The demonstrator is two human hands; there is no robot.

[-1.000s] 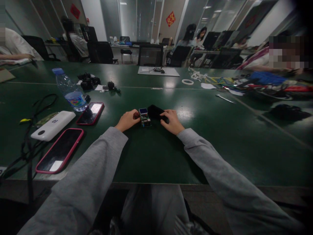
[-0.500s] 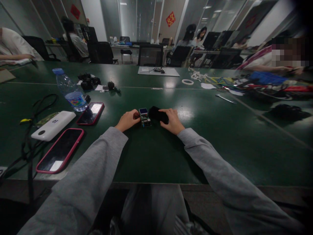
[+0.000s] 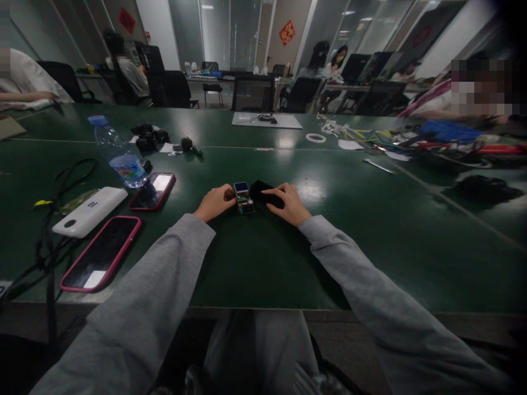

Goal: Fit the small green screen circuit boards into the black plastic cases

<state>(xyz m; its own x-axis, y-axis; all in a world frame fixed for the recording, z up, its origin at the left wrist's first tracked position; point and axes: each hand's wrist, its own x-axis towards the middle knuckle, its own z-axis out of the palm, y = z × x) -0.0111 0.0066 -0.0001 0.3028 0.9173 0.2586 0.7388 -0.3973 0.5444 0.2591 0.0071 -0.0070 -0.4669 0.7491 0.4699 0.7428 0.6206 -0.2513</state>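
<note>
A small green circuit board with a little screen (image 3: 244, 197) sits on the green table, in front of me. My left hand (image 3: 216, 202) is at its left edge, fingers curled with a dark part between thumb and fingertips, too small to name. Just right of the board lies a black object (image 3: 263, 192), its shape hard to make out. My right hand (image 3: 290, 204) is on the right side of this black object, thumb and fingers around its near end.
On the left are a water bottle (image 3: 121, 156), two red-cased phones (image 3: 102, 255) (image 3: 153, 191), a white power bank (image 3: 90, 212) and black cables. Tangled cables (image 3: 444, 142) lie at the right, near a metal tool (image 3: 379, 166). People sit around the room.
The fingers of my right hand have shifted slightly left over the black object. My left hand and the board look unchanged.
</note>
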